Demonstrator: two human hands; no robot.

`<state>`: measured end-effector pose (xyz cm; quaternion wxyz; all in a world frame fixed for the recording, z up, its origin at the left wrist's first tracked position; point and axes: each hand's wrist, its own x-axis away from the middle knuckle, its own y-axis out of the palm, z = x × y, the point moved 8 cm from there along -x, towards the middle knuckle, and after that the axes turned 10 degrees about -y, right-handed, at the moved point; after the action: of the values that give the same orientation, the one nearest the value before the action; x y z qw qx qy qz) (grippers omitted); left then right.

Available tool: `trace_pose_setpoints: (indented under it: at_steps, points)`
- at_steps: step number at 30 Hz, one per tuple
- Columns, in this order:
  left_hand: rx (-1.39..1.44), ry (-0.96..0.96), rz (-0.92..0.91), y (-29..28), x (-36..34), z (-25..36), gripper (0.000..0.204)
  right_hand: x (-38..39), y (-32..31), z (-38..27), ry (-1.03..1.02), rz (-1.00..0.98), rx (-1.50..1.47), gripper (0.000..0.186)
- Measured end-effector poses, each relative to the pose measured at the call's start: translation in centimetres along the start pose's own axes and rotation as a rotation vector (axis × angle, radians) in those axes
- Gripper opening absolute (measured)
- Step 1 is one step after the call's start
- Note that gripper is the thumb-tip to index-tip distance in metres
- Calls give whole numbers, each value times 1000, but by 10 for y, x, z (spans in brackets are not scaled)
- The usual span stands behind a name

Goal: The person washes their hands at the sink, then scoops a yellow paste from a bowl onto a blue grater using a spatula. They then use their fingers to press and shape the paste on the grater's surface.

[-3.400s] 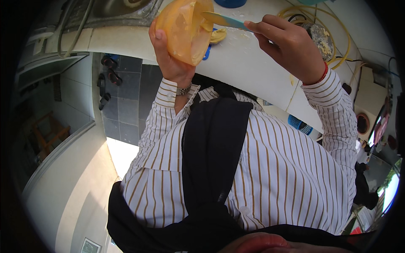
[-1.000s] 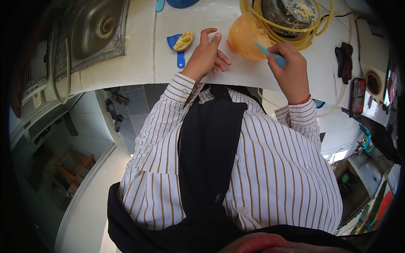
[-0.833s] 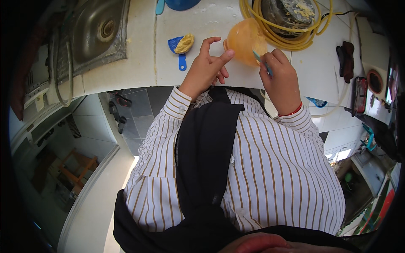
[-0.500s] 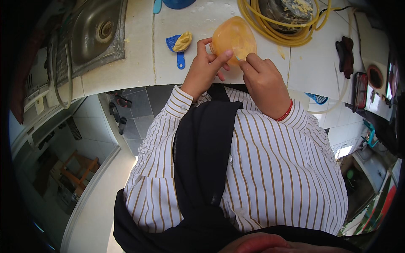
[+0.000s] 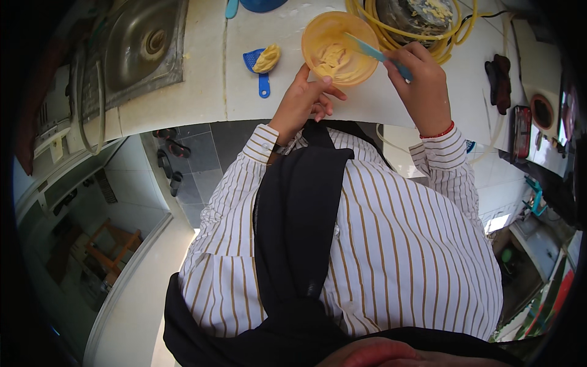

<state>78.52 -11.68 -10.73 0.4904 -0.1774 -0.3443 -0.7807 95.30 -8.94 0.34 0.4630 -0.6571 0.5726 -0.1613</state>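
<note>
A translucent orange bowl (image 5: 324,25) is tipped toward me over the counter, with pale yellow, creamy dough (image 5: 335,56) smeared across its bottom. My left hand (image 5: 301,103) grips its near-left rim, thumb on the edge and the other fingers underneath. In my right hand (image 5: 422,85), closed round the handle, is a light-blue spatula (image 5: 368,49); its blade reaches over the bowl's right side. Left of the bowl lies a blue perforated scoop (image 5: 264,85), a lump of the same dough (image 5: 268,59) heaped in it.
A steel sink (image 5: 131,73) is set in the counter at the left. A coiled yellow hose (image 5: 449,54) surrounds a dark, dough-smeared container (image 5: 397,18) at the back right. A blue bowl (image 5: 263,5) stands at the far edge of view. Dark cloth-like item (image 5: 499,82) lies right.
My right hand has moved right and up out of the bowl, bringing the spatula into plain view. The bowl has shifted slightly up and left and shows more of its inside.
</note>
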Motion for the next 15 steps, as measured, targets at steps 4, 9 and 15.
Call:
trace_pose_setpoints:
  at_steps: [4,9,15]
  points:
    - [-75,13,229,-42,32,-9,42,5,11,1,98,-6,29,20]
    - [-578,265,741,-116,75,7,24,1,-3,-37,78,143,327,26]
    - [-456,139,702,-194,93,28,23,-7,54,-146,-207,178,-172,22]
